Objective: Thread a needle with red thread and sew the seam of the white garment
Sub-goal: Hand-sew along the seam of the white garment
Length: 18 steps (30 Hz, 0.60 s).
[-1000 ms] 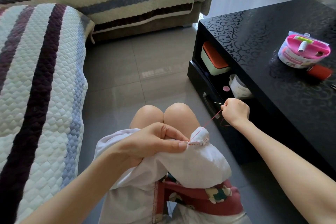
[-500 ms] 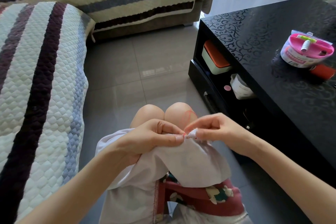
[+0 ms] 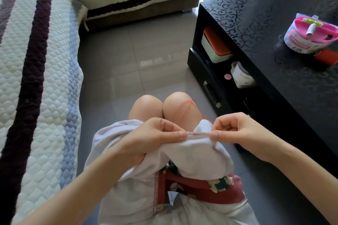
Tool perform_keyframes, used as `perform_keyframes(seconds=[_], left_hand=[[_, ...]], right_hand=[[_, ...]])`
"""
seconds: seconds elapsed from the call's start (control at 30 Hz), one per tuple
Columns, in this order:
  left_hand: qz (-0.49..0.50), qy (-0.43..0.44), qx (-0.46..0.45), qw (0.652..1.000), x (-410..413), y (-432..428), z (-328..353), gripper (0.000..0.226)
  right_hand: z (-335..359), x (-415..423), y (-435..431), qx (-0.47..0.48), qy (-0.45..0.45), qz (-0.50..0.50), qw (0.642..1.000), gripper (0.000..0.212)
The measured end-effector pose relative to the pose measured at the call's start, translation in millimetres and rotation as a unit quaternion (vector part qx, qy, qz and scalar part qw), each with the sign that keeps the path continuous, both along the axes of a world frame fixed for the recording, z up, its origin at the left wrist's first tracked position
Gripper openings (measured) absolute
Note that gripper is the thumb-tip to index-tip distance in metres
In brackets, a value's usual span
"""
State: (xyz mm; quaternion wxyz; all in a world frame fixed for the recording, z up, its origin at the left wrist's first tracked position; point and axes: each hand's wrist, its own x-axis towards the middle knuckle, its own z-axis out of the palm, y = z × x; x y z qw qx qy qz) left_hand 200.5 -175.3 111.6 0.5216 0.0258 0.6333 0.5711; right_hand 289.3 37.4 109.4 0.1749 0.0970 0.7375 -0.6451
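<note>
- Since 1 s ago your right hand (image 3: 236, 133) has come back from its pull toward the table & now sits at the seam (image 3: 199, 134).
- Both hands pinch the white garment (image 3: 197, 153) on your lap, thumb + forefinger closed, seam taut between them.
- Left hand (image 3: 155, 139) grips fabric at the seam's left end.
- Red thread (image 3: 184, 108) loops slack over your right knee.
- Needle: can't make it out.
- Pink sewing kit (image 3: 311, 34) on the black table (image 3: 274, 23), well apart.
</note>
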Motion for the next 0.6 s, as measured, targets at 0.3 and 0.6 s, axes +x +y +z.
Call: perform_keyframes(seconds=[0.3,0.6], left_hand=[[0.01,0.278,-0.117,0.953,10.7,6.1,-11.5,0.014],[0.001,0.322,-0.133,0.938,7.5,10.9,-18.0,0.014]], right_hand=[[-20.6,7.1,-11.7,0.226,0.09,-0.073,0.967,0.031],[-27.2,6.0,-31.7,0.3,0.17,-0.102,0.933,0.014]])
